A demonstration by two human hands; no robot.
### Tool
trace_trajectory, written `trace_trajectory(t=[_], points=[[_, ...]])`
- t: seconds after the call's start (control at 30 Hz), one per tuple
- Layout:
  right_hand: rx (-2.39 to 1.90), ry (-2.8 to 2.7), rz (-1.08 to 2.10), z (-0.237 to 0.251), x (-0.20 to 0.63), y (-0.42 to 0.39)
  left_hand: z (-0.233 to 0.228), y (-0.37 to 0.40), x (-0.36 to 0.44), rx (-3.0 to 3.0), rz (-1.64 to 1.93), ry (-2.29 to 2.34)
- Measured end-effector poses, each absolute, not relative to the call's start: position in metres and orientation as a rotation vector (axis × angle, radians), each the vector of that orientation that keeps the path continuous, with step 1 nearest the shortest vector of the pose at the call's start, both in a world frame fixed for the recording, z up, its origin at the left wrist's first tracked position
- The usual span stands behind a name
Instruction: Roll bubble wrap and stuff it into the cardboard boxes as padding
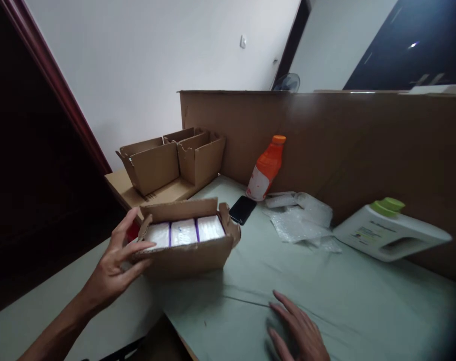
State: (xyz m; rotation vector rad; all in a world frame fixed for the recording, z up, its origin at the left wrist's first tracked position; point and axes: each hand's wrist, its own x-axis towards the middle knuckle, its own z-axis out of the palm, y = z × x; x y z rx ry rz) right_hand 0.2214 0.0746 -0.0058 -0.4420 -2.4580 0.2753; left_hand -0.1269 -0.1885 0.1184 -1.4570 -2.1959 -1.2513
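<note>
Pale green covering is lying over the table (325, 281), and nearest the camera the person's right hand (297, 328) is resting flat on it, fingers spread, holding nothing. A little farther off and to the left, the left hand (113, 265) is curling its fingers round the left end of a small open brown cardboard box (188, 245), thumb on the flap and fingertips pressing against the side wall. This box is sitting at the table's left edge, and three white packets with purple seams (183, 231) are filling it side by side. Loaded like that, it is probably fairly light but stiff enough to slide or lift; the loose flaps are likely to bend, so the firm side walls or the bottom corners look like the safer places to grip. Just behind it a black phone (242, 209) is lying flat, close enough to be nudged if the box is pushed back. Beyond that, crumpled clear bubble wrap (301, 220) is spreading toward a white jug with a green cap (389, 230) lying on its side. An orange bottle (265, 168) is leaning against a tall cardboard wall (344, 135), and two empty open cartons (171, 160) are standing at the far left.
</note>
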Motion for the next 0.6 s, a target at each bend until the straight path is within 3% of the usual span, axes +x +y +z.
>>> trace_trajectory(t=[0.13,0.23,0.37,0.6], points=[[-0.449,-2.557,0.572,0.001,0.188,0.055,0.068,-0.207,-0.115,-1.096,-1.564,-2.321],[-0.505,-2.564,0.889,0.008,0.156,0.045,0.029,-0.206,-0.114,-0.827,-1.781,-2.674],[-0.47,-2.435,1.218,0.028,0.117,0.043,0.008,-0.189,-0.109,-0.832,-2.008,-2.733],[-0.747,-2.185,1.112,0.032,0.179,0.043,0.005,-0.121,-0.078,-1.156,-2.044,-2.753]])
